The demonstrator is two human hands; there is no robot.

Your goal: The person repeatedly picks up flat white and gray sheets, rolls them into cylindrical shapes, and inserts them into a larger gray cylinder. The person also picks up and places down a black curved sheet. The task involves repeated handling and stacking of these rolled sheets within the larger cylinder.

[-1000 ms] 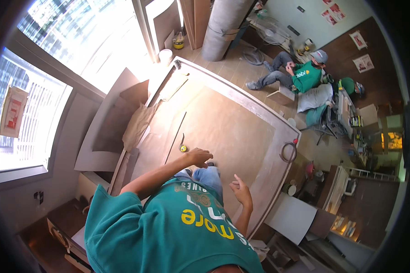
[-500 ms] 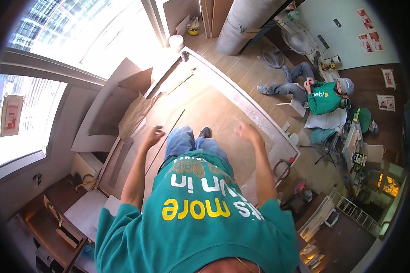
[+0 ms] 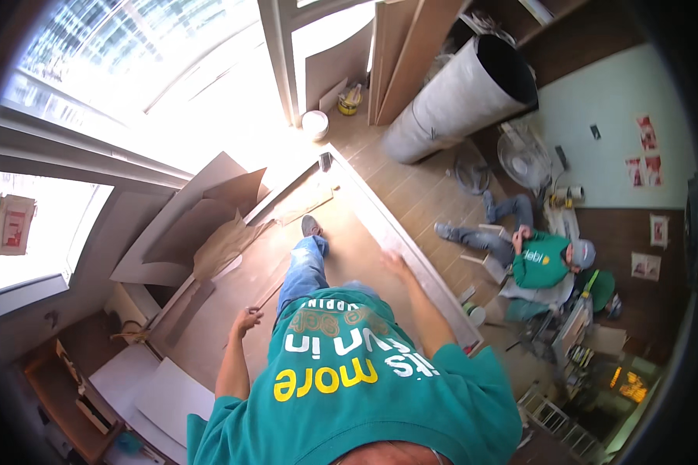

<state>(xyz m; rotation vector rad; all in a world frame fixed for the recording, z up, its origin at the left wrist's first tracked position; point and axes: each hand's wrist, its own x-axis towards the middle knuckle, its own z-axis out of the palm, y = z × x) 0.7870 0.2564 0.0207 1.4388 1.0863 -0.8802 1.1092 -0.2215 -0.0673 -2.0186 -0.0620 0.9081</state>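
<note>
My left hand (image 3: 246, 320) hangs over a wide brown board (image 3: 244, 283), its fingers loosely bent and apart; I see nothing in it. A thin dark strip (image 3: 274, 285) lies on the board just beyond that hand. Near the pale right-hand border (image 3: 399, 232) of the board is my right hand (image 3: 396, 264), smeared a little by motion, fingers stretched forward with nothing visible in them. I stand on the board, one shoe (image 3: 311, 226) stepped ahead; the other foot is hidden beneath my green shirt.
Crumpled brown paper (image 3: 226, 246) and leaning curved panels (image 3: 182, 225) line the left side. Beyond the far corner stand a white bucket (image 3: 315, 125) and a large grey tube (image 3: 450, 105). A person (image 3: 547, 256) sits at right near a fan (image 3: 523, 159). White sheets (image 3: 174, 395) lie lower left.
I have stepped forward across the board, one foot now ahead. My left hand has swung back toward me, and my right hand sits closer to the board's right border.
</note>
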